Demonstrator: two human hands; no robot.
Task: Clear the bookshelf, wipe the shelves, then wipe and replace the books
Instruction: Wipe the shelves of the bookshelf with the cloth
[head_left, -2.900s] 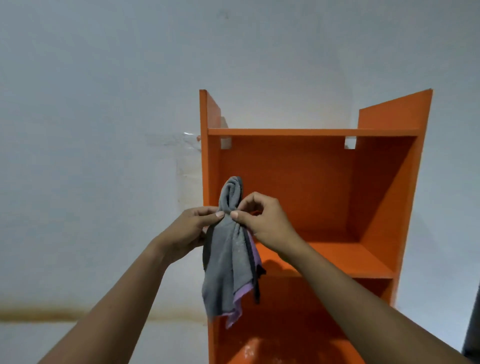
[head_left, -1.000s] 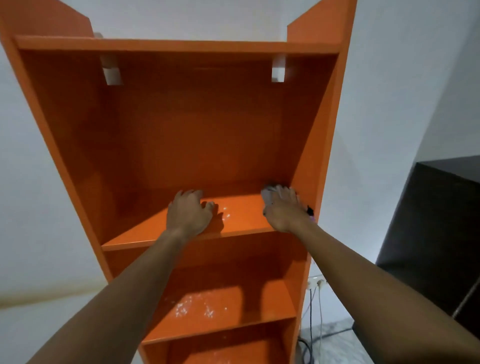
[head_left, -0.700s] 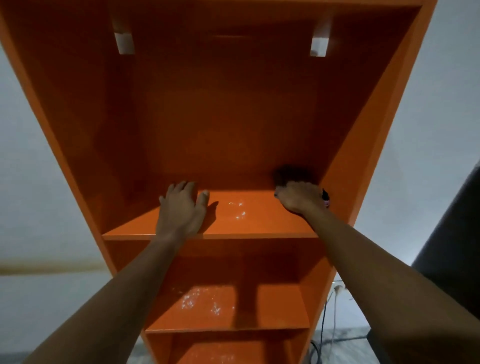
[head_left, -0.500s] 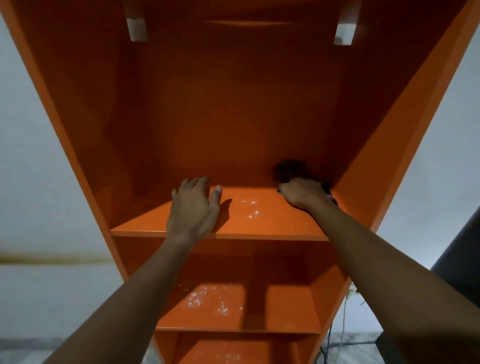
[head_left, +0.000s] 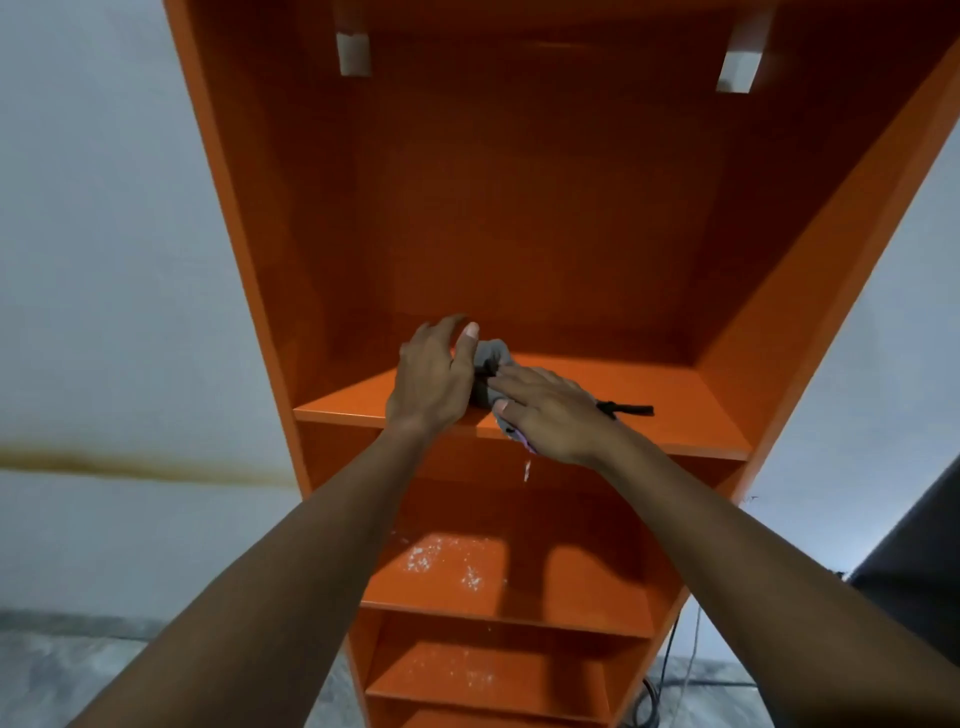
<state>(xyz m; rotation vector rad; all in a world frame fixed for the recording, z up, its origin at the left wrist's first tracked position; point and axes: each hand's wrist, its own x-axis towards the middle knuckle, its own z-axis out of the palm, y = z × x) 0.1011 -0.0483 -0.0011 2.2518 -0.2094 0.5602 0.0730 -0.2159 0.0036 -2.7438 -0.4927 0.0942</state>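
Right hand (head_left: 553, 413): flat, fingers spread, pressing the cloth (head_left: 491, 364) to the shelf (head_left: 675, 415).
Cloth: mostly hidden under it.
Left hand (head_left: 431, 379): fingers apart, just left, touching cloth.
Bookshelf top: cut off.

Bright orange bookshelf (head_left: 545, 218), darker in its shadowed back. The cloth (head_left: 491, 358) shows grey, with a lilac edge and a black strip trailing. White specks dot the lower shelf (head_left: 447, 564). The wall (head_left: 104, 260) is pale bluish-white, crossed by a brownish-yellow streak (head_left: 145, 464).
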